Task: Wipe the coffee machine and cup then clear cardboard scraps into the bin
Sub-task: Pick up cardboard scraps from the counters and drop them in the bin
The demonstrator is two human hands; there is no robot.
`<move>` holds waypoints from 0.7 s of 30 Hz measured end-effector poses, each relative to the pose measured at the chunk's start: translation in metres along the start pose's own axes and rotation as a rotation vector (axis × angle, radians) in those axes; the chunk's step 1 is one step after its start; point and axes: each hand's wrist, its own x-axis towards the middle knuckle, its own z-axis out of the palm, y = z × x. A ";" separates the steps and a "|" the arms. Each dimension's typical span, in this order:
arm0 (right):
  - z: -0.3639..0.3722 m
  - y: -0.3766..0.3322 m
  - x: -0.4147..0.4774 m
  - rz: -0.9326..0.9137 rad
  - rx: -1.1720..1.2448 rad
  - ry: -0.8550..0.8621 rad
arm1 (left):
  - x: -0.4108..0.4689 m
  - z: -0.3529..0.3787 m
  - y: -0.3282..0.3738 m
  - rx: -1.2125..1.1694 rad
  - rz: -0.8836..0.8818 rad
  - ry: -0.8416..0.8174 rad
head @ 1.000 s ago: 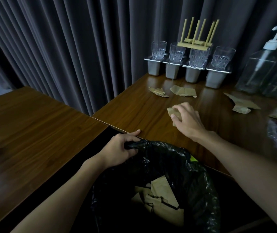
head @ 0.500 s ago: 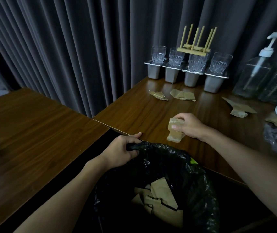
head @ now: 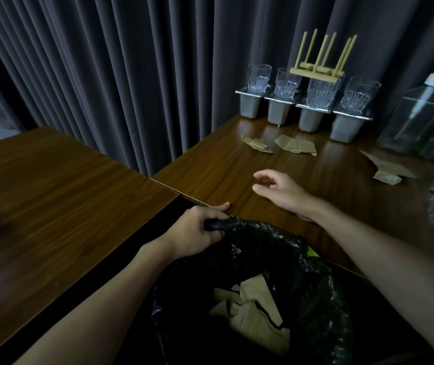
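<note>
bare left hand (head: 197,229), bare right hand (head: 283,192), forearms seemingly bare too

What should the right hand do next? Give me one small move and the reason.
Probably reach the right hand forward to the nearest cardboard scrap and pinch it. The hand is open and empty above the table, several scraps lie on it, and the left hand grips the rim of the bin bag, holding it ready.
</note>
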 end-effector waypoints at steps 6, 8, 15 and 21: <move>0.008 0.022 0.049 -0.044 -0.415 0.208 | 0.001 -0.002 -0.002 -0.005 -0.011 0.008; 0.007 0.023 0.067 -0.044 -0.470 0.231 | 0.002 -0.002 -0.002 -0.015 -0.018 0.006; 0.003 0.028 0.113 0.032 -0.627 0.272 | 0.003 -0.002 -0.005 -0.020 -0.026 0.007; 0.004 0.026 0.108 -0.036 -0.687 0.306 | 0.004 -0.003 -0.004 -0.010 -0.031 -0.003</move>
